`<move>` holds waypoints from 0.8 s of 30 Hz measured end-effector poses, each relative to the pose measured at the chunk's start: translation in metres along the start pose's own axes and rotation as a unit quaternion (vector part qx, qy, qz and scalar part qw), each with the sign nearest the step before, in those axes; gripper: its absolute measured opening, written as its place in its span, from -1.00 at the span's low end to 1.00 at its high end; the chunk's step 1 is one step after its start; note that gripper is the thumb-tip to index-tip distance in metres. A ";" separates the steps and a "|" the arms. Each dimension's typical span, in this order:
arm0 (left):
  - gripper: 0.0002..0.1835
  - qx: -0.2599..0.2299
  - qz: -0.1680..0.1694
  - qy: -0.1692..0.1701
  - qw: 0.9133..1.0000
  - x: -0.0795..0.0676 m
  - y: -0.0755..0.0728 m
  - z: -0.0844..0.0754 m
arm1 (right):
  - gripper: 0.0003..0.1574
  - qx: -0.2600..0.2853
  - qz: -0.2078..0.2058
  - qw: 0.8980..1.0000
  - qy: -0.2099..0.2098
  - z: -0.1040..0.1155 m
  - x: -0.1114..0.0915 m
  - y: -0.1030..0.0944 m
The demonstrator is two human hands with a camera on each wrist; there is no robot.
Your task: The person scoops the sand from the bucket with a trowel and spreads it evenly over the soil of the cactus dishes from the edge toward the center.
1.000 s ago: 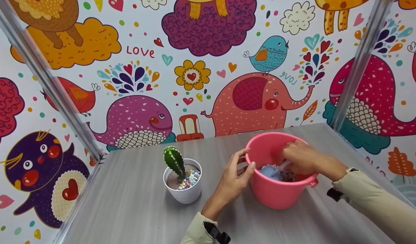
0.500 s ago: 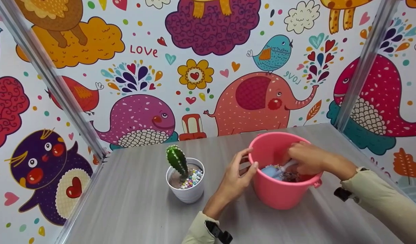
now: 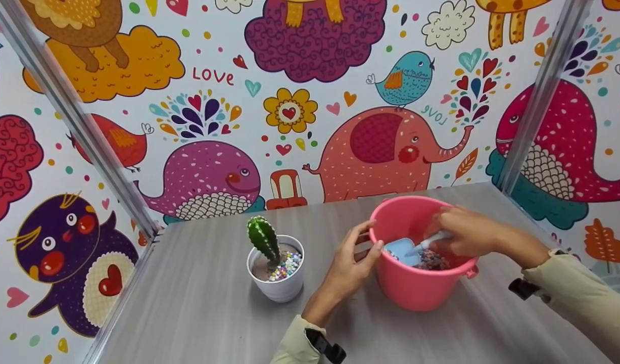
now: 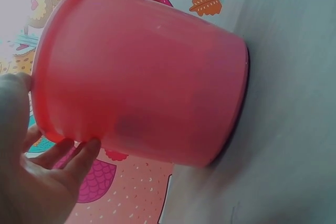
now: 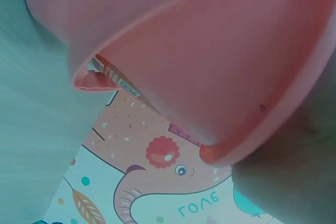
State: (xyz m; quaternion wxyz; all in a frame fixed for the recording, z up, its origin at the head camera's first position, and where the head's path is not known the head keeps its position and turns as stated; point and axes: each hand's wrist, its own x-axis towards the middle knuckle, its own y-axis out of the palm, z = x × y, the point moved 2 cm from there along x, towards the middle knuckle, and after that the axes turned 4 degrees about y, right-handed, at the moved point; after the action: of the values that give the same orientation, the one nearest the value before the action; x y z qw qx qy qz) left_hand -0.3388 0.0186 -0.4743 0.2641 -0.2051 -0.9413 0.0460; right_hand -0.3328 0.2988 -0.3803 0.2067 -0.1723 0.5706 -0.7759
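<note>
A pink plastic bucket point(image 3: 416, 290) stands upright on the table, its near wall filling much of the left wrist view. My left hand point(image 3: 352, 263) holds it at the left rim, thumb and fingers point(image 4: 84, 158) spread against the edge and outer wall. Inside, my right hand point(image 3: 466, 232) grips the pale handle of a light blue toy shovel point(image 3: 401, 251). The shovel's blade lies at the bucket's left inside, over small multicoloured gravel point(image 3: 433, 260). In the right wrist view the bucket's rim point(image 5: 157, 11) covers the shovel, and only a blurred part of the hand shows.
Left of the bucket stands a white pot point(image 3: 277, 290) holding a green cactus point(image 3: 263, 240) and colourful pebbles point(image 3: 285, 265). A grey wood-look table point(image 3: 198, 303) carries both. Printed cartoon panels and metal posts point(image 3: 539, 101) enclose the back and sides.
The shovel's blade has come up into fuller view and its handle shows more. My right hand has shifted slightly right. The left hand keeps its hold on the bucket.
</note>
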 end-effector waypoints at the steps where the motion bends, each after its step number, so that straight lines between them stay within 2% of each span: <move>1: -0.35 0.001 0.000 -0.001 1.000 0.000 0.000 0.000 | -0.69 -0.007 -0.005 1.000 0.002 0.000 -0.001 -0.001; 5: -0.37 -0.001 -0.002 0.002 1.000 0.001 0.001 0.001 | -0.67 -0.010 -0.022 1.000 0.007 -0.001 -0.004 -0.004; 11: -0.38 -0.010 -0.005 0.012 1.000 0.003 0.000 0.001 | -0.62 0.029 -0.025 0.999 0.005 -0.005 -0.009 -0.009; 24: -0.39 -0.004 -0.007 0.002 1.000 0.002 0.001 0.001 | -0.65 0.053 -0.050 0.997 0.010 -0.008 -0.011 -0.011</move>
State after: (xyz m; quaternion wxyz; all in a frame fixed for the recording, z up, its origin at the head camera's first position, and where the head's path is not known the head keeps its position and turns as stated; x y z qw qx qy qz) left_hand -0.3405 0.0206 -0.4743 0.2657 -0.2001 -0.9422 0.0400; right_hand -0.3293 0.3140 -0.3724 0.1708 -0.1822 0.5217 -0.8158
